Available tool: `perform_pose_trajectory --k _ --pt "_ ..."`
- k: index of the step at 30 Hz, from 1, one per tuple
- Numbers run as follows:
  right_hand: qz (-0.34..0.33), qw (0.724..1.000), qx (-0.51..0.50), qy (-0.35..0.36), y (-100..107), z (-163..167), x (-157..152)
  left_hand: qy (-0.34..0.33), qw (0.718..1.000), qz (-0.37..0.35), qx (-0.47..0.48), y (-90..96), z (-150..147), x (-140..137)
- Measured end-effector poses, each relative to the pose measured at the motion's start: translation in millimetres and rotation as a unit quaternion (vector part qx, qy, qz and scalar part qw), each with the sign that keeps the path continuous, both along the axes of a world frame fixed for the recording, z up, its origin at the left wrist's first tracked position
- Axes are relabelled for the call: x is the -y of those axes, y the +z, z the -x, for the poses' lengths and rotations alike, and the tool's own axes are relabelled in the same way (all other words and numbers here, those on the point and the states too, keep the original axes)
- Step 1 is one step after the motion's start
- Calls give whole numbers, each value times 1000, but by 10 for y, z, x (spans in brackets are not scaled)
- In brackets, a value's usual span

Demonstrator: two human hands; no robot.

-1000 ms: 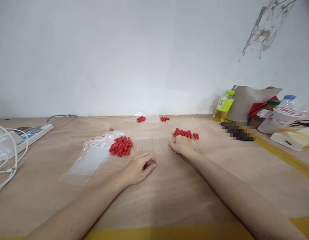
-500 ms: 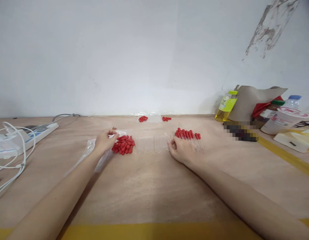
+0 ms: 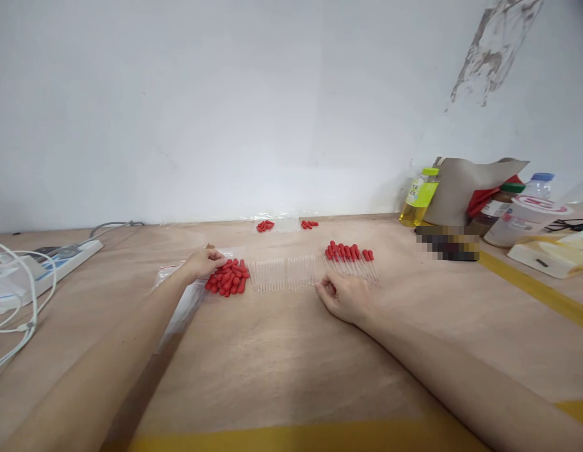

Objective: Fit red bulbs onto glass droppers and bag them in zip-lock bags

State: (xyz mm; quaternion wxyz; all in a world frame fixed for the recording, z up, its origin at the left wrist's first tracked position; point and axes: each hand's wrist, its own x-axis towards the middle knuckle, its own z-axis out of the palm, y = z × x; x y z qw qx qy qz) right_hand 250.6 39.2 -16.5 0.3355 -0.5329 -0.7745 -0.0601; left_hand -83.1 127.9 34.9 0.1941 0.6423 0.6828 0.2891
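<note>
My left hand (image 3: 203, 263) is at the upper left edge of a pile of red rubber dropper bulbs (image 3: 227, 280), its fingertips pinched on one of them. Right of the pile, thin clear dropper tubes (image 3: 269, 276) lie side by side in a row. My right hand (image 3: 342, 296) rests at the right end of that row, fingers curled and thumb against forefinger; whatever is between them is too small to make out. Just beyond it, several droppers with red bulbs fitted (image 3: 348, 252) lie side by side, their tubes partly hidden by the hand.
A clear plastic bag (image 3: 181, 317) lies under my left forearm. More red bulbs (image 3: 265, 226) sit in clear plastic by the wall. At left are a power strip (image 3: 79, 263) and white cables (image 3: 36, 314); at right, a yellow-capped bottle (image 3: 419, 198) and a lidded cup (image 3: 529, 221).
My left hand has lowered its fingertips onto the bulb pile. My right hand has drawn slightly back toward me, and the tilted tube at its fingertips no longer shows. The view has turned slightly.
</note>
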Motion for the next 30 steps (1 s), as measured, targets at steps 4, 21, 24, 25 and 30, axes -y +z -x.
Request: perform_pose_trajectory --k 4,21,24,25,30 --pt "8 1000 -4 9 5 -5 -3 18 998 -57 29 55 -10 30" --pt "-33 983 -51 173 0 -40 26 -245 891 -10 382 -367 -1264 947" --pt "-27 980 -9 199 21 -29 88 -246 903 -15 353 -421 -1236 937" --pt "-27 978 1 206 23 -24 101 -251 901 -11 354 -428 -1228 937" --pt "-24 976 14 215 14 -5 111 -273 879 10 390 -452 -1215 947"
